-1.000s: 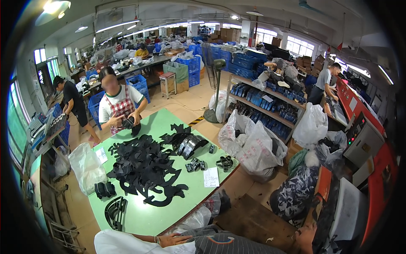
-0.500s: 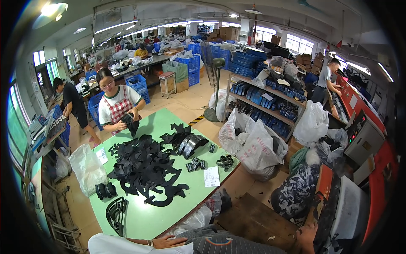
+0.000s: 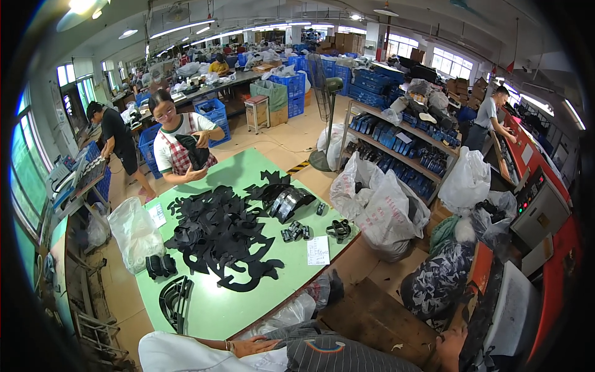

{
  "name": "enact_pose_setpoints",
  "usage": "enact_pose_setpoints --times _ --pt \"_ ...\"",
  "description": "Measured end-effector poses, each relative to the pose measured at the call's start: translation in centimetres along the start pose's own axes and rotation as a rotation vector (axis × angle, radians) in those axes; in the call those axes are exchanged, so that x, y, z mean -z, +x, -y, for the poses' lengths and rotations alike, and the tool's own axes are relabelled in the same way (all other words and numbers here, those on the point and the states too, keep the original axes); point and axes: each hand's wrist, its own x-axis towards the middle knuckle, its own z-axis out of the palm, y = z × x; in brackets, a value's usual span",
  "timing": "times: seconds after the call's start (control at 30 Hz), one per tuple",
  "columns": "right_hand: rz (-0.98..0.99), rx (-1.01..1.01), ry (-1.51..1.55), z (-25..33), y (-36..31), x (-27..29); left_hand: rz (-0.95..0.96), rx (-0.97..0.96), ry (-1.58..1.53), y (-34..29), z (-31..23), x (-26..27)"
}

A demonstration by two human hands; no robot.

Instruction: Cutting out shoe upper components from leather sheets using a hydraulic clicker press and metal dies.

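The wearer's left hand (image 3: 254, 346) lies on dark cloth beside a striped apron (image 3: 356, 358) cut off by the lower edge, its fingers loosely extended. At lower right, the right hand (image 3: 451, 344) sits in shadow; whether its fingers are open or closed cannot be told. Ahead, a heap of black cut-out pieces (image 3: 217, 226) spreads over the green tabletop (image 3: 211, 313), overlapping so thickly that many outlines are lost. Across it, a co-worker in a checked apron (image 3: 180, 158) holds a dark piece (image 3: 196, 152), partly covered by both hands. A white sleeve (image 3: 176, 354) hides the tabletop's near edge; writing on a white sheet (image 3: 318, 250) is too small to read.
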Motion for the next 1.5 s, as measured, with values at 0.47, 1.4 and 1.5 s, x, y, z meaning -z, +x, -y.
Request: enact_pose_setpoints --times 0.47,1.4,1.5 --pt "-0.021 -0.012 -0.004 -1.0 0.0 0.0 -0.079 0.003 0.053 -0.1 -1.9 -1.2" --pt "0.016 -0.009 -0.059 -0.4 1.9 0.0 -0.256 0.055 -0.338 2.2 -0.9 6.6" --pt "0.06 -0.02 -0.046 -0.6 2.5 0.3 -0.192 0.111 -0.454 3.0 -0.3 8.1"
